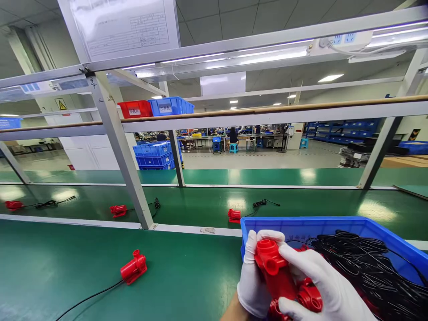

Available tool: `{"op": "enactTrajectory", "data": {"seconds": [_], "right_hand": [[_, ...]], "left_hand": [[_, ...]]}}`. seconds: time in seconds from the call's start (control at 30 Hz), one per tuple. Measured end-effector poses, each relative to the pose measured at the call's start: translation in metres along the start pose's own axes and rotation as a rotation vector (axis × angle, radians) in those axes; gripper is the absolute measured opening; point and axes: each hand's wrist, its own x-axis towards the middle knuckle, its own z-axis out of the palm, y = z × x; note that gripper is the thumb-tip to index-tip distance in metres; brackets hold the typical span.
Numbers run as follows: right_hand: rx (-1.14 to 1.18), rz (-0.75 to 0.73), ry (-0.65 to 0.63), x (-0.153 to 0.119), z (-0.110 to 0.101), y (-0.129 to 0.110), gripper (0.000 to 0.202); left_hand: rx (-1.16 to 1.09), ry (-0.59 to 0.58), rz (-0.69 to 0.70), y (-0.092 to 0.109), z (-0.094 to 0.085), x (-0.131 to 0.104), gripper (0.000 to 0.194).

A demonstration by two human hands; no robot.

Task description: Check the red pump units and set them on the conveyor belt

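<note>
My left hand [252, 278], in a white glove, is wrapped round the left side of a red pump [276, 272] with round openings facing up and toward me. My right hand [323, 278], also gloved, holds the same pump from the right with thumb and fingers. Both hands are over the near left part of a blue bin [301, 223]. Inside the bin lie more red pumps [309, 296] and a heap of black cables [364, 263]. Another red pump [133, 267] rests on the green bench to the left, its black cable trailing toward the front edge.
Beyond the white strip, red pumps [234, 216] with coiled cables lie spaced along a green belt. A grey metal post [122, 156] rises at the left centre. Red [135, 109] and blue [172, 107] bins stand on the shelf. People sit in the background.
</note>
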Motion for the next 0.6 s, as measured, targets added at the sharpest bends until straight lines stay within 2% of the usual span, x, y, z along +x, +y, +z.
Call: {"op": "enactTrajectory", "data": {"seconds": [0.13, 0.27, 0.43, 0.5, 0.6], "right_hand": [[0.062, 0.075, -0.038, 0.0, -0.005, 0.001, 0.068], [0.193, -0.018, -0.047, 0.008, -0.016, -0.004, 0.059], [0.234, -0.042, -0.095, 0.012, -0.024, -0.008, 0.016], [0.225, -0.069, -0.091, 0.012, -0.024, -0.009, 0.018], [0.213, -0.102, -0.077, 0.013, -0.024, -0.01, 0.03]], "left_hand": [[-0.039, -0.014, 0.008, 0.0, 0.0, 0.001, 0.052], [-0.105, -0.088, -0.024, -0.001, -0.006, 0.004, 0.051], [-0.036, -0.242, 0.119, 0.006, -0.013, 0.007, 0.051], [0.014, -0.249, 0.165, 0.009, -0.013, 0.007, 0.052], [0.107, -0.211, 0.221, 0.013, -0.012, 0.004, 0.054]]}}
